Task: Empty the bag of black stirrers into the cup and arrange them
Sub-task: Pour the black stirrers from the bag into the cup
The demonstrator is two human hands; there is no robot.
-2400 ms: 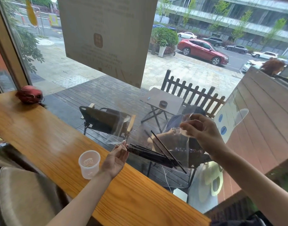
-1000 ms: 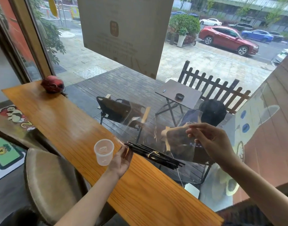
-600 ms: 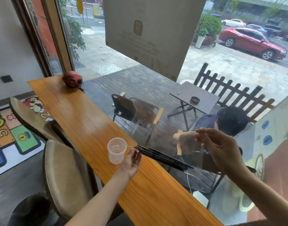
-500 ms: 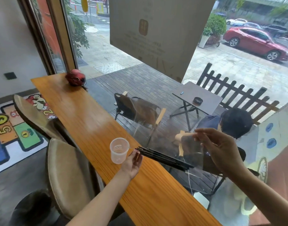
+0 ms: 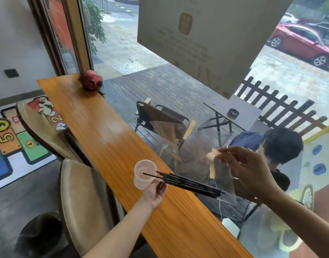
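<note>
Holding a bundle of thin black plastic stirrers point(image 5: 186, 182) over a long orange-brown wooden counter point(image 5: 108, 135) beside a window, a person works with both bare hands. The left hand point(image 5: 156, 191) pinches the bundle near its front end, fingers pressed together around the sticks, just beside a small clear plastic cup point(image 5: 144, 175) that stands upright on the counter. The tip of one stirrer reaches over the cup's rim; the rest lie nearly level, pointing away to the right. Their far ends sit inside a clear plastic bag point(image 5: 224, 183), which the right hand point(image 5: 247, 174) holds up by its top edge, thumb and forefinger pinched on the film, the other fingers loosely curled. A round red object point(image 5: 90, 82) rests at the counter's far end, well apart from the cup. Tan padded stools point(image 5: 80, 198) stand below the counter.
</note>
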